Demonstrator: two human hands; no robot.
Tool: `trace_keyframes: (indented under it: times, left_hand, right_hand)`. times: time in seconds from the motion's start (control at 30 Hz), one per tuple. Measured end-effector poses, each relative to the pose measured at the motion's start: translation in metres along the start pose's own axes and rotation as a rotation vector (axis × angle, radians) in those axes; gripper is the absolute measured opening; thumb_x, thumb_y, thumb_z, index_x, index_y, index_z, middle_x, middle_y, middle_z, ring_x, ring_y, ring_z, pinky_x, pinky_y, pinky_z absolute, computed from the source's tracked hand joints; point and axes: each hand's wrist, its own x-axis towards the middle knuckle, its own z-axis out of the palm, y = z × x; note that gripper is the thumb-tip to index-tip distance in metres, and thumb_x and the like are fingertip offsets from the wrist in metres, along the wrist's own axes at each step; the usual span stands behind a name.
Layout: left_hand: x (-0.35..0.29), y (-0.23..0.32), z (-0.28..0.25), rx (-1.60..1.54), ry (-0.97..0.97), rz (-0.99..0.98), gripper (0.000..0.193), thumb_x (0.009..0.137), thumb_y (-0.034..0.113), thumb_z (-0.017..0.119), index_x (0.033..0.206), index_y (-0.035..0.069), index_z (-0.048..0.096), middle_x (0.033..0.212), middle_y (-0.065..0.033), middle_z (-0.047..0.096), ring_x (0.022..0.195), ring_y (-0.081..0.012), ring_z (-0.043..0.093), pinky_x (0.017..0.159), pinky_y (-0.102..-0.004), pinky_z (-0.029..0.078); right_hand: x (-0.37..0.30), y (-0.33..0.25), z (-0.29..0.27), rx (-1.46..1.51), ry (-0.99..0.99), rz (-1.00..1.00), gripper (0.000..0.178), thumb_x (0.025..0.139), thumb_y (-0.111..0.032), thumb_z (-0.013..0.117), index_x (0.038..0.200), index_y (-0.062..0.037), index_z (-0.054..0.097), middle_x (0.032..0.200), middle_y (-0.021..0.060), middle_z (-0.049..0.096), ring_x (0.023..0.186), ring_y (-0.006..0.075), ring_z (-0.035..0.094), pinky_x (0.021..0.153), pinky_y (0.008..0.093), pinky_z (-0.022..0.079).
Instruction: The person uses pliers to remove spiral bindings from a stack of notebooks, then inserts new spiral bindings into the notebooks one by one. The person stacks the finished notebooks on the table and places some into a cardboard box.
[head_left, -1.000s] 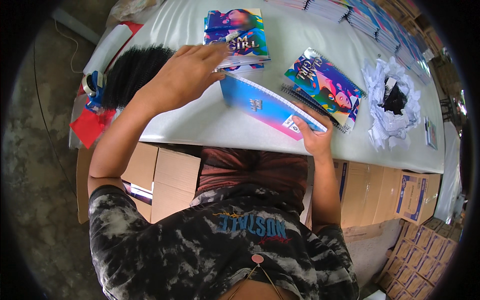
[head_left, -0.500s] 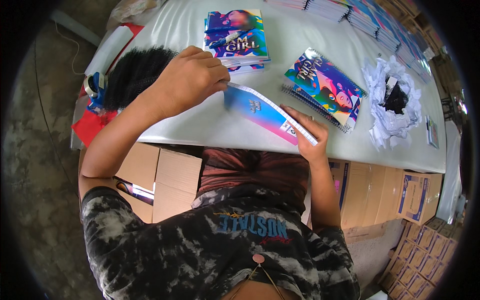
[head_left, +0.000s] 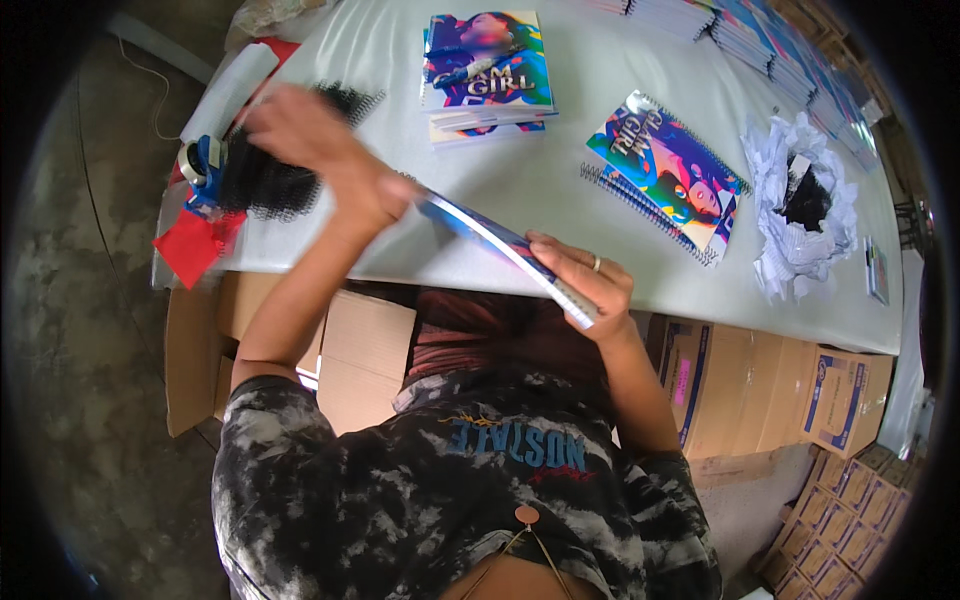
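My right hand point(head_left: 595, 280) wears a ring and grips one end of a thin booklet point(head_left: 500, 245), its white page edge turned upward and its colourful cover facing down. Toward the booklet's far left end reaches my left hand point(head_left: 320, 150); its thumb side is close by that end, while its fingers, smeared by motion, stretch over a pile of black spiral binding coils point(head_left: 270, 185). Whether those fingers hold anything is unclear. To the right lie spiral-bound notebooks point(head_left: 665, 165) with bright covers, one on another.
A stack of notebooks point(head_left: 485, 70) with a dark blue tool on top stands at the back. Crumpled white paper point(head_left: 800, 215) with black bits sits right. A blue tape dispenser point(head_left: 203, 175) and red sheet point(head_left: 195, 245) lie left. Cardboard boxes point(head_left: 745, 385) stand below the table.
My left hand has moved left from the booklet's upper end toward the black coils. The right hand has tilted the booklet, so its edge now shows more than its cover.
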Motion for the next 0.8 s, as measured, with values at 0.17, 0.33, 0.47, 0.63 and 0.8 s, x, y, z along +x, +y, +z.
trace_keyframes:
  times: [0.17,0.33,0.47,0.63,0.8]
  left_hand:
    - [-0.045,0.018,-0.006,-0.114,0.008,0.413,0.098,0.082,0.071,0.030,0.140,-0.006,0.012,0.144,-0.0287,0.010,0.135,-0.0424,0.003,0.108,-0.0525,0.003]
    - [-0.103,0.010,-0.010,-0.179,-0.205,0.060,0.105,0.077,0.075,0.031,0.137,-0.010,0.017,0.135,-0.0343,0.024,0.130,-0.0505,0.013,0.105,-0.0572,-0.001]
    - [-0.056,0.027,-0.011,-0.155,0.054,0.455,0.107,0.075,0.078,0.036,0.131,-0.013,0.029,0.122,-0.0309,0.040,0.127,-0.0545,0.020,0.102,-0.0640,0.002]
    - [-0.067,0.017,0.017,-0.172,-0.083,0.059,0.107,0.075,0.079,0.032,0.135,-0.010,0.026,0.144,-0.0288,0.013,0.131,-0.0499,0.011,0.100,-0.0647,0.000]
    - [-0.039,0.014,-0.002,-0.589,0.015,0.234,0.107,0.075,0.076,0.041,0.138,-0.008,0.021,0.140,-0.0352,0.017,0.136,-0.0430,0.004,0.101,-0.0637,-0.006]
  right_hand:
    - [-0.006,0.012,0.002,0.035,0.094,0.015,0.027,0.075,-0.002,0.066,0.102,0.0030,0.065,0.099,0.0203,0.065,0.089,0.0289,0.066,0.077,0.0320,0.053]
    - [-0.001,0.003,0.010,0.017,0.062,-0.004,0.029,0.074,-0.002,0.067,0.103,0.0030,0.065,0.098,0.0197,0.066,0.089,0.0287,0.066,0.077,0.0327,0.053]
    - [-0.001,0.004,0.007,-0.018,0.047,-0.053,0.030,0.073,-0.001,0.068,0.102,0.0040,0.064,0.097,0.0199,0.066,0.087,0.0286,0.067,0.077,0.0347,0.053]
    - [-0.002,0.003,0.016,0.026,0.050,-0.054,0.029,0.073,-0.001,0.067,0.102,0.0038,0.064,0.096,0.0198,0.066,0.087,0.0287,0.067,0.078,0.0341,0.053]
    - [0.001,-0.001,0.015,0.044,0.056,-0.038,0.031,0.072,-0.002,0.068,0.102,0.0026,0.065,0.095,0.0193,0.066,0.087,0.0293,0.067,0.076,0.0338,0.054]
